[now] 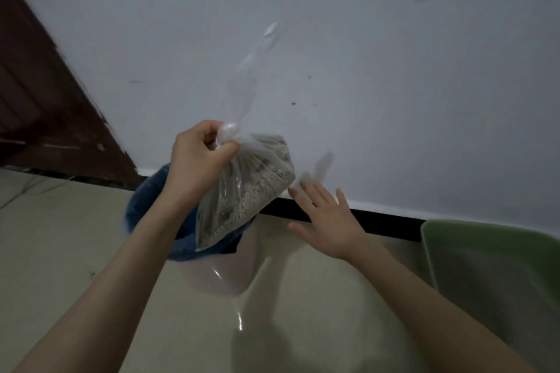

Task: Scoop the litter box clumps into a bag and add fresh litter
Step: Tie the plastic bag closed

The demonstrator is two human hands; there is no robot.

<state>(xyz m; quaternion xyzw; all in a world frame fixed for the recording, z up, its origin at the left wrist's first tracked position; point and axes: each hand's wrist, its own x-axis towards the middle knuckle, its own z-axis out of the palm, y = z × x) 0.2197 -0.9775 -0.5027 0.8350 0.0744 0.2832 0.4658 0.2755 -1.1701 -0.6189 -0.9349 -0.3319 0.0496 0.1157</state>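
This looks like a room in a home: a plain white wall (363,39) with a dark baseboard (378,222) meets a glossy beige tiled floor (60,236), a brown wooden door (36,100) stands at left, and a green litter box (491,260) sits by a blue-lined bin (145,215).

Two bare forearms reach forward. The left hand (198,154) is raised, fingers and thumb curled tight in a pinch. The right hand (328,219) sits lower, palm down, fingers straight and spread, holding nothing.
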